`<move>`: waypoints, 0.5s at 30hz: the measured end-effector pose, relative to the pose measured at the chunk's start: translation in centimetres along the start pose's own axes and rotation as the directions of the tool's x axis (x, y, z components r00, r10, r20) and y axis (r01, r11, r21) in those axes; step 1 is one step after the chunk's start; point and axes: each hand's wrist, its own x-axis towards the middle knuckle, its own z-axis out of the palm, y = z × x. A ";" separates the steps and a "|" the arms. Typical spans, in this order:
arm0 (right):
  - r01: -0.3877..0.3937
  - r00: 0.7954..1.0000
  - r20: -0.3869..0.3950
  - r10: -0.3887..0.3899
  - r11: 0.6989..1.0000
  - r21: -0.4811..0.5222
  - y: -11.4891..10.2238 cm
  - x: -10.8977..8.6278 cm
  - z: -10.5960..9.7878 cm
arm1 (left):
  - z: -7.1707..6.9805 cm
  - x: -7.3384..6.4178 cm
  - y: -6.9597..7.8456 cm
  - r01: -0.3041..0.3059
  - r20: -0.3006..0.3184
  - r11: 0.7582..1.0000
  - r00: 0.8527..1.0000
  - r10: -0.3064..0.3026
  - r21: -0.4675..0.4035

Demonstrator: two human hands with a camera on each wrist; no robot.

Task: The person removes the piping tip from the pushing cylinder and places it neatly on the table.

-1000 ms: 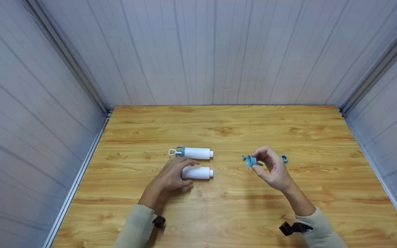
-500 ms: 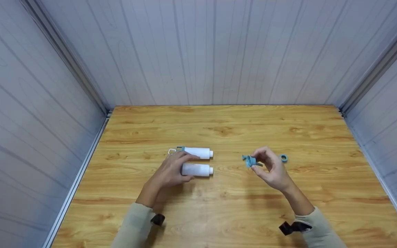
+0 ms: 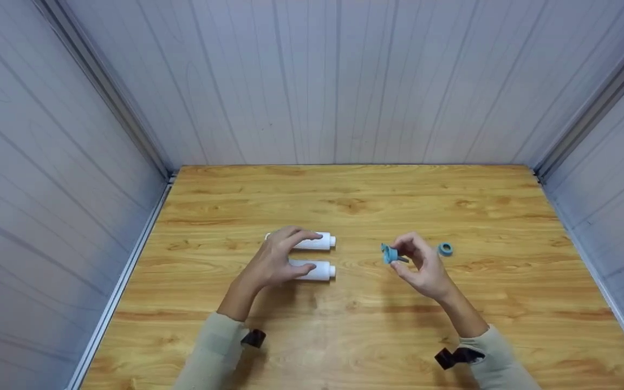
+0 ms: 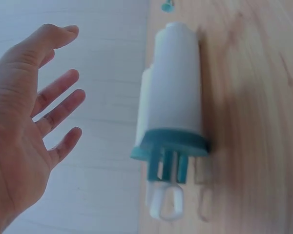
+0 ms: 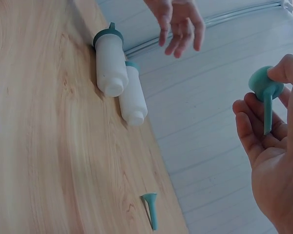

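Two white plastic syringe-like tubes lie side by side on the table, the nearer tube (image 3: 318, 271) and the farther tube (image 3: 320, 241). In the left wrist view, the front one shows a teal collar (image 4: 175, 139) and a white loop handle (image 4: 167, 207). Over their collar ends hovers my left hand (image 3: 275, 259), fingers apart and relaxed, holding nothing; it hides the handles in the head view. My right hand (image 3: 423, 271) pinches a teal nozzle (image 3: 391, 255) between thumb and fingers, above the table. Its cup and thin spout (image 5: 267, 114) show in the right wrist view.
A second teal nozzle (image 5: 151, 209) lies loose on the wooden table (image 3: 355, 336), overlapped by the held one in the head view. To its right is a teal ring (image 3: 445, 249). Pale panel walls (image 3: 312, 81) enclose the table's back and sides.
My left hand has come off the nearer tube and moved up and away over both tubes, after that tube shifted slightly. My right hand has drifted slightly left, still holding the nozzle.
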 end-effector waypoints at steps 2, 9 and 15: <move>-0.006 1.000 -0.003 0.006 1.000 -0.002 0.1 0.0 0.1 | 0.0 0.4 0.3 -0.024 -0.022 1.000 0.999 0.024 -0.012; -0.015 1.000 -0.011 0.015 1.000 -0.002 0.4 0.1 0.6 | 0.4 1.8 1.6 -0.094 -0.083 0.994 0.993 0.089 -0.062; -0.012 1.000 -0.015 0.012 1.000 -0.005 0.5 0.4 1.0 | 1.0 2.7 2.8 -0.077 -0.092 0.992 0.993 0.069 -0.097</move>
